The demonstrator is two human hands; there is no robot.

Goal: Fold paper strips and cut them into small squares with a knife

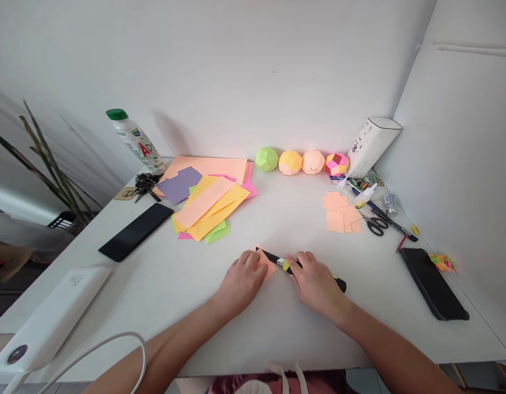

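A small piece of peach paper (pixel 269 267) lies on the white table (pixel 154 306) near its front middle, partly covered by the person's left hand (pixel 245 277). That hand's fingers are bent and rest on the paper; whether they also pinch its edge cannot be told. The right hand (pixel 315 280) has its fingers wrapped around a black and yellow utility knife (pixel 281 262), whose dark blade points leftward, the tip over the paper beside the left fingers.

Beyond the hands, to the left, overlapping paper strips (pixel 214 205) in peach, yellow, green and pink lie in a pile, next to a purple sheet (pixel 180 185). To the right sit peach paper squares (pixel 335 221), with black-handled scissors (pixel 376 226) just beside them and a small glue bottle (pixel 365 196) behind. Against the wall, four faceted paper balls (pixel 290 163) stand in a row: green, yellow, peach and multicoloured. Farther out, a black smartphone (pixel 135 232) lies at left, near a green-capped bottle (pixel 138 143), and another dark phone (pixel 434 284) lies at right.
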